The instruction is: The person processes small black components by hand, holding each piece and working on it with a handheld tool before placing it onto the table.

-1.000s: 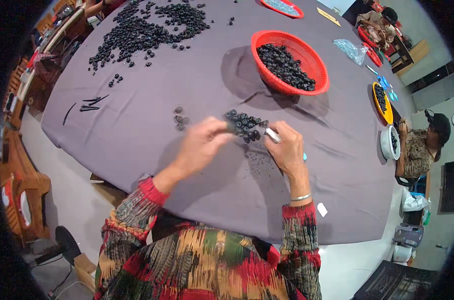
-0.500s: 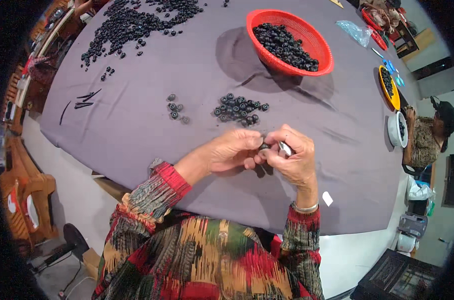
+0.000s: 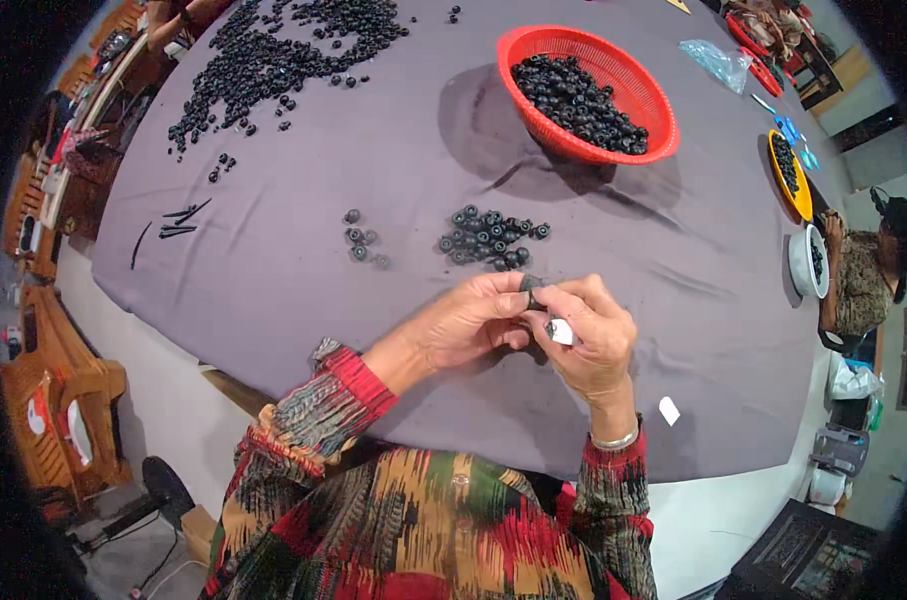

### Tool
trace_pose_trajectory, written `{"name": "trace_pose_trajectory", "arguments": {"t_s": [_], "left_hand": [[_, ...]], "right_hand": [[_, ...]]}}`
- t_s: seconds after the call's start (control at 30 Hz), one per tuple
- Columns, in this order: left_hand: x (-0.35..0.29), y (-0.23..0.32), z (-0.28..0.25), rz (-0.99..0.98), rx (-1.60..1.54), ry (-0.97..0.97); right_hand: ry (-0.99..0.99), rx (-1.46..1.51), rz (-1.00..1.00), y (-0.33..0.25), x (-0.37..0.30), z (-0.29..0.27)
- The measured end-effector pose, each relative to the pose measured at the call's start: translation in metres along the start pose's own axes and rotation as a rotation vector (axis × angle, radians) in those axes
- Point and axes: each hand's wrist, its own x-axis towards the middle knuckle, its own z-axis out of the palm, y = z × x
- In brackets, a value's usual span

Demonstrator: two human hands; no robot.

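My left hand (image 3: pixel 468 325) pinches a small black round piece (image 3: pixel 533 284) between thumb and fingertips. Against it my right hand (image 3: pixel 591 338) is closed, holding a small tool (image 3: pixel 563 331) with a white end showing; its other end is hidden by the fingers. Both hands meet just above the cloth. Beyond them lies a cluster of black round pieces (image 3: pixel 488 238) with holes in their ends. A smaller group of dark round pieces (image 3: pixel 358 238), some greyish, lies to its left.
A red plastic basket (image 3: pixel 663 120) of black pieces stands farther back. At the far left spreads a large heap of them (image 3: pixel 243 80). Thin black strips (image 3: pixel 178 222) lie left, a white scrap (image 3: pixel 669 410) right. A person (image 3: pixel 861 265) sits by a white bowl (image 3: pixel 803 262).
My right hand has turned slightly, so the tool now shows its white end instead of a shiny face. The whole view has shifted a little, with the table lower and farther right.
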Motion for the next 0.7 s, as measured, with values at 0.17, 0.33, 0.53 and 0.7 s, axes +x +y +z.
{"name": "trace_pose_trajectory", "arguments": {"t_s": [0.17,0.33,0.53,0.7], "left_hand": [[-0.002,0.001,-0.004,-0.037,0.033,-0.024],[-0.004,0.002,-0.003,-0.067,0.015,-0.039],[0.001,-0.003,0.009,0.106,0.109,0.13],[-0.002,0.002,0.005,0.171,0.139,0.159]], "right_hand": [[-0.024,0.092,0.054,-0.003,0.005,-0.004],[-0.07,0.197,0.137,-0.001,0.003,-0.004],[0.062,-0.066,-0.024,-0.001,-0.004,0.003],[0.103,-0.119,-0.17,0.001,-0.003,0.011]]}}
